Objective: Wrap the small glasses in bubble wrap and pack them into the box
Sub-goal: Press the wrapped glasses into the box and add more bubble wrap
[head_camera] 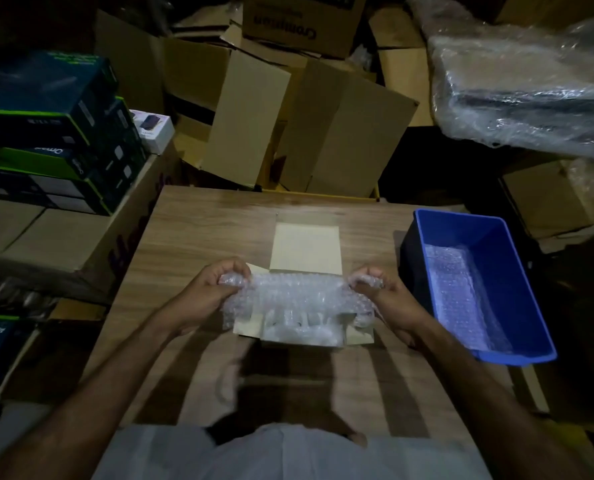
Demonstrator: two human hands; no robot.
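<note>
Both hands were up over the box [305, 251], and this was the packing step: a long roll of bubble wrap [297, 294] was stretched between them, hanging right above the open mouth. The left hand [212, 289] had its grip curled round the left end of the roll, fingers bunched into the plastic; the right hand [380, 292] pinched the right end the same way. The small glasses were presumably inside that roll, though the light was poor and the wrap too cloudy to make out any glass for sure. Beneath it, more pale wrapped shapes already sat in the box's cavity, so the packing looked some way along by my reckoning.

The box sat in the middle of the wooden tabletop [198, 230], lid flap thrown back away from the person, side flaps splayed. To the right stood a blue bin [531, 296] with a spare sheet of bubble wrap lying in its bottom, well apart from the hands.

The next move, as I judged it, called for lowering the roll level into the box, both ends tucked inward so they cleared the side flaps, with gentle pressure only, because glass under thin plastic would not forgive a shove
</note>
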